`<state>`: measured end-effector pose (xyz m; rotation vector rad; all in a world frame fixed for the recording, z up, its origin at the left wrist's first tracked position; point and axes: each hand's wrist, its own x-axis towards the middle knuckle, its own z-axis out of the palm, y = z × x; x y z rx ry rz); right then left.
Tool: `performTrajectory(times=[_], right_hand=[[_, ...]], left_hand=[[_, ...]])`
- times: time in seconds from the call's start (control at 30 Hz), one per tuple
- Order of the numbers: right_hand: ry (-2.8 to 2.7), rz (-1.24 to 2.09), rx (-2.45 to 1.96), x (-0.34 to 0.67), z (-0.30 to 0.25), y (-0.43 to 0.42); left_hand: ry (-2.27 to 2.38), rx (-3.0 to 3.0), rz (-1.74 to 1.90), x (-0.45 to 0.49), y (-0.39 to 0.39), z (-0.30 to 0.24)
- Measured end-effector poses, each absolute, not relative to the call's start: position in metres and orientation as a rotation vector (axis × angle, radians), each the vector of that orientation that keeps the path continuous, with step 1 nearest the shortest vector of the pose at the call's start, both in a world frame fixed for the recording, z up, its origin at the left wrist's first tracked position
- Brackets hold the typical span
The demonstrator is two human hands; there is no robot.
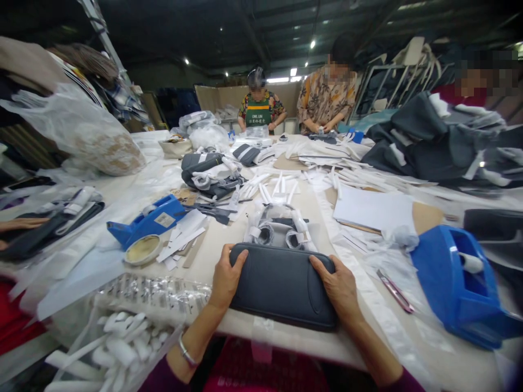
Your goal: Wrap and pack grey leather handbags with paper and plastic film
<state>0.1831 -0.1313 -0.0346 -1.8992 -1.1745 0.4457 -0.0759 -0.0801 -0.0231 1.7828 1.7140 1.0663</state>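
A dark blue-grey handbag (281, 286) is tilted up at the table's front edge, its broad smooth side facing me. My left hand (229, 275) grips its left upper corner, thumb on the face and fingers behind. At the right upper corner my right hand (337, 280) holds it the same way. Behind the bag's top edge, handles (300, 218) wrapped in clear plastic and white foam stand up, partly hidden by the bag.
Blue tape dispensers (457, 283) (149, 220) stand on both sides. A pink box cutter (395, 291) lies at right, near white sheets (373, 209). Scissors (212, 209) and paper strips (182, 239) lie left. White foam tubes (122, 348) fill a bag below. Co-workers (261, 111) work across the table.
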Motion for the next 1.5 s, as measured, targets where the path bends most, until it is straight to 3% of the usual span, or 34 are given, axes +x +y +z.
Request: performTrajectory(times=[0.17, 0.33, 0.53, 0.77, 0.83, 0.93, 1.03, 1.13, 1.27, 1.5], right_hand=[[-1.227, 0.350, -1.941, 0.181, -0.035, -0.132], [-1.333, 0.322, -2.003, 0.183, -0.030, -0.134], [-1.470, -0.013, -1.935, 0.173, 0.002, -0.115], [-1.327, 0.711, -1.729, 0.169, 0.015, -0.056], [-1.263, 0.783, -1.708, 0.172, 0.015, -0.054], [-1.379, 0.235, -1.781, 0.161, 0.016, -0.065], [-1.763, -0.277, -1.561, 0.138, 0.012, -0.081], [-2.100, -0.349, -1.403, 0.123, -0.001, -0.089], [-2.153, -0.456, -1.445, 0.123, -0.015, -0.085], [-2.059, -0.467, -1.404, 0.126, -0.012, -0.084]], left_hand=[[1.979, 2.406, 0.963, -0.051, -0.095, -0.009], [1.269, 2.946, 0.709, -0.022, -0.094, -0.007], [1.249, 2.926, 0.753, -0.022, -0.091, -0.016], [1.225, 2.933, 0.750, -0.025, -0.093, -0.013], [1.219, 2.927, 0.739, -0.025, -0.093, -0.012], [1.220, 2.894, 0.733, -0.025, -0.093, -0.013], [1.191, 2.825, 0.793, -0.026, -0.093, -0.015], [1.217, 2.714, 0.940, -0.026, -0.093, -0.017], [1.531, 2.550, 1.053, -0.019, -0.086, -0.009], [1.995, 2.471, 0.620, 0.008, -0.057, 0.025]])
